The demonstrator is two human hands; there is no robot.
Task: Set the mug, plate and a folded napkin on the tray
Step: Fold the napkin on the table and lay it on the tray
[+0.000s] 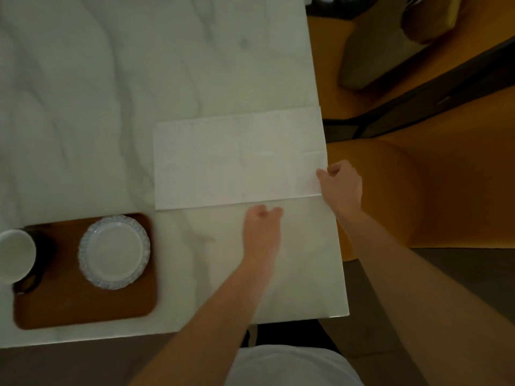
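Observation:
A white napkin (237, 160) lies spread flat on the marble table, reaching its right edge. My right hand (341, 188) pinches the napkin's near right corner at the table edge. My left hand (262, 227) hovers just in front of the napkin's near edge, its fingers curled and holding nothing. At the left, a brown wooden tray (83, 305) carries a white plate (114, 252) with a patterned rim. A mug (15, 256) with a white inside and a dark outside stands on the tray's left end, partly cut off by the frame.
The marble table (111, 93) ends at the right (331, 246) and near (167, 334) edges. Beyond the right edge are an orange chair seat (446, 176) and a grey cushioned object (373, 51). My white shirt (292, 366) fills the bottom centre.

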